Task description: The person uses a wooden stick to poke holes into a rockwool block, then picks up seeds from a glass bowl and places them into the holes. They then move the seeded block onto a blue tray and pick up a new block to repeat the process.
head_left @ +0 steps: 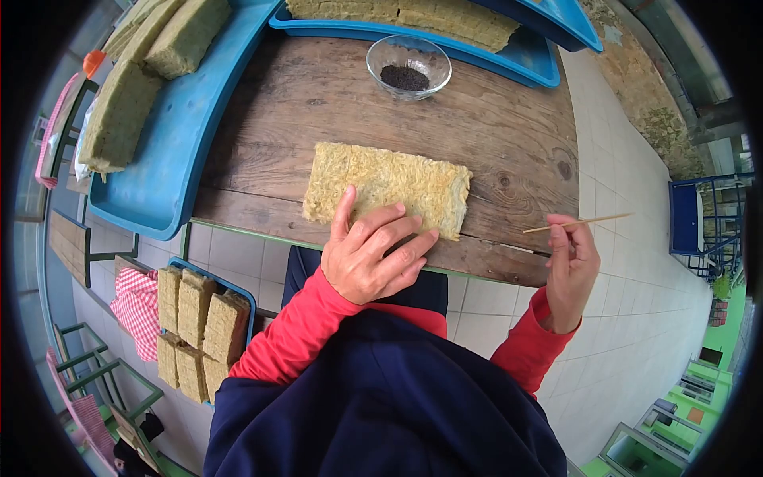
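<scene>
Head view looks down on a wooden surface (pixel 509 135), where the left hand (pixel 372 254) lies flat with fingers spread, pressing the near edge of a yellowish fibrous slab (pixel 385 187) that rests near the surface's front edge. Off to the right, past that edge, the right hand (pixel 571 266) pinches a thin wooden stick (pixel 579 222) between its fingertips, well apart from the slab. Beyond the slab stands a small glass bowl (pixel 408 67) of dark seeds, with blue trays (pixel 171 151) of more slabs at the left and back.
</scene>
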`<state>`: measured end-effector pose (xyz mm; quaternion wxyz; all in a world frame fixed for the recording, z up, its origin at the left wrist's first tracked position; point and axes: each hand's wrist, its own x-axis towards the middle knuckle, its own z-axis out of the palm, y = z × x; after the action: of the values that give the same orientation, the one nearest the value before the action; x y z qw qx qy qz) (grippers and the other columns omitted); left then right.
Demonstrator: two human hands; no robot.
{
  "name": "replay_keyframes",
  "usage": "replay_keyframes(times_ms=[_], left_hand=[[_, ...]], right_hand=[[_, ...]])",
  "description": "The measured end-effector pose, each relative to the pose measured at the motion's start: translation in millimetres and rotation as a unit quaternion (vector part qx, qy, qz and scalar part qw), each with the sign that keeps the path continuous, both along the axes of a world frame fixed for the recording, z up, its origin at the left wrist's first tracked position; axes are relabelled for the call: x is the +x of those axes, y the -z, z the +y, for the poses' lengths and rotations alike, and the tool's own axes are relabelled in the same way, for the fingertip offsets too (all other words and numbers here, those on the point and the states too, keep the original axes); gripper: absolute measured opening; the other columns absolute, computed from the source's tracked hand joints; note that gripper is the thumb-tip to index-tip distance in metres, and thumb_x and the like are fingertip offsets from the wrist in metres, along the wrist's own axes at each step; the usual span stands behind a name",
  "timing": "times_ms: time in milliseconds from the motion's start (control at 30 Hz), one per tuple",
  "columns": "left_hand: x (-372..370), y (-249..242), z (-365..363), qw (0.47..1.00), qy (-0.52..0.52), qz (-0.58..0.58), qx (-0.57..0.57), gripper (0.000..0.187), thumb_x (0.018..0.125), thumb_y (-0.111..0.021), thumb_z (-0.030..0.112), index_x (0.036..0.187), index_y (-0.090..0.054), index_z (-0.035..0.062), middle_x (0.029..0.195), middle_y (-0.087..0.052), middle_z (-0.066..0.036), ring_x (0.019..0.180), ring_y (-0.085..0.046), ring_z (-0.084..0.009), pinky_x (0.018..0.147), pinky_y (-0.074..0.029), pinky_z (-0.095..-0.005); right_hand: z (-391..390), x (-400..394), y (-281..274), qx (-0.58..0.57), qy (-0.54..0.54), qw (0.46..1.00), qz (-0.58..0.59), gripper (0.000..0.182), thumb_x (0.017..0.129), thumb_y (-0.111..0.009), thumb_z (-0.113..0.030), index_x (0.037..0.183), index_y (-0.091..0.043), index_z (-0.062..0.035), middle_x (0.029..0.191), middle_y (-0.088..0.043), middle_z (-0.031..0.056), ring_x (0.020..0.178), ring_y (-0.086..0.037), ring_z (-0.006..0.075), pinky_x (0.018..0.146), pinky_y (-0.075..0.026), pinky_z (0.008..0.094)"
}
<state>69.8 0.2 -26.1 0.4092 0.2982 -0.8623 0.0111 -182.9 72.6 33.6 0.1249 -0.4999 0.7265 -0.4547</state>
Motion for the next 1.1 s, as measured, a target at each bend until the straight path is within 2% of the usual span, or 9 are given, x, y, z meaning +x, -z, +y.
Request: replay_keyframes(times_ms=[67,167,267,333,433,467,533,567,1100], left_hand=[[0,2,0,1.000,-0.004,0.005,-0.013,0.025,0.076,-0.067,0.027,0.100,-0.073,0.0232,0.100,-0.063,0.003,0.103,-0.058,-0.0179,0.115,-0.023,-0.0565],[-1,4,0,1.000,-0.011,0.009,-0.027,0.026,0.075,-0.067,0.026,0.100,-0.074,0.0238,0.099,-0.063,0.004,0.102,-0.058,-0.0171,0.115,-0.022,-0.0566],[-3,4,1,0.999,-0.018,0.002,-0.029,0.029,0.073,-0.067,0.027,0.102,-0.074,0.0245,0.100,-0.063,0.004,0.101,-0.058,-0.0168,0.115,-0.021,-0.0567],[-3,2,1,0.999,-0.025,-0.004,-0.030,0.031,0.073,-0.067,0.027,0.103,-0.074,0.0250,0.100,-0.063,0.004,0.101,-0.058,-0.0168,0.115,-0.021,-0.0567],[-4,1,1,0.999,-0.028,-0.010,-0.013,0.031,0.073,-0.067,0.028,0.103,-0.073,0.0261,0.101,-0.063,0.005,0.100,-0.057,-0.0167,0.115,-0.021,-0.0565],[-4,2,1,0.999,-0.028,-0.008,-0.013,0.031,0.074,-0.066,0.029,0.103,-0.073,0.0264,0.101,-0.063,0.005,0.100,-0.057,-0.0167,0.115,-0.020,-0.0562],[-4,2,1,0.999,-0.030,-0.005,-0.009,0.030,0.074,-0.066,0.029,0.103,-0.073,0.0267,0.101,-0.063,0.005,0.100,-0.057,-0.0167,0.115,-0.020,-0.0560],[-4,1,1,1.000,-0.029,-0.006,-0.010,0.030,0.074,-0.066,0.029,0.103,-0.073,0.0268,0.101,-0.063,0.004,0.100,-0.058,-0.0166,0.115,-0.021,-0.0559],[-6,3,1,0.999,-0.036,0.001,-0.014,0.028,0.075,-0.066,0.031,0.102,-0.074,0.0276,0.101,-0.063,0.005,0.099,-0.058,-0.0160,0.115,-0.022,-0.0556]], right_hand=[[-2,1,6,0.043,-0.008,0.998,0.042,0.014,0.097,-0.054,-0.007,0.098,-0.067,-0.0010,0.088,-0.063,0.0037,0.069,-0.056,0.0083,0.056,-0.042,0.0192],[-7,21,9,0.000,0.002,1.000,-0.026,0.014,0.097,-0.053,-0.007,0.098,-0.065,0.0001,0.090,-0.065,0.0059,0.074,-0.058,0.0099,0.059,-0.045,0.0207],[-15,50,7,-0.091,-0.054,0.988,-0.113,0.012,0.097,-0.054,-0.008,0.099,-0.063,0.0003,0.091,-0.066,0.0074,0.075,-0.059,0.0106,0.062,-0.047,0.0226],[-24,65,9,-0.156,-0.161,0.961,-0.162,0.010,0.096,-0.056,-0.008,0.101,-0.061,-0.0006,0.092,-0.066,0.0087,0.076,-0.060,0.0114,0.065,-0.048,0.0239],[-39,81,20,-0.206,-0.156,0.952,-0.162,0.008,0.092,-0.062,-0.007,0.098,-0.064,-0.0027,0.089,-0.067,0.0076,0.077,-0.060,0.0158,0.067,-0.050,0.0264],[-43,79,23,-0.205,-0.156,0.953,-0.160,0.008,0.092,-0.062,-0.007,0.098,-0.064,-0.0027,0.089,-0.067,0.0076,0.077,-0.060,0.0158,0.067,-0.050,0.0264],[-48,78,26,-0.231,-0.177,0.956,0.035,0.008,0.087,-0.067,-0.006,0.094,-0.067,-0.0044,0.084,-0.067,0.0060,0.078,-0.059,0.0214,0.071,-0.050,0.0312],[-49,79,25,-0.244,-0.174,0.954,0.023,0.007,0.084,-0.069,-0.007,0.091,-0.069,-0.0057,0.080,-0.067,0.0040,0.079,-0.058,0.0243,0.074,-0.050,0.0352],[-50,77,25,-0.202,-0.199,0.958,0.047,0.006,0.083,-0.070,-0.008,0.089,-0.071,-0.0076,0.075,-0.065,0.0034,0.075,-0.056,0.0227,0.076,-0.049,0.0390]])
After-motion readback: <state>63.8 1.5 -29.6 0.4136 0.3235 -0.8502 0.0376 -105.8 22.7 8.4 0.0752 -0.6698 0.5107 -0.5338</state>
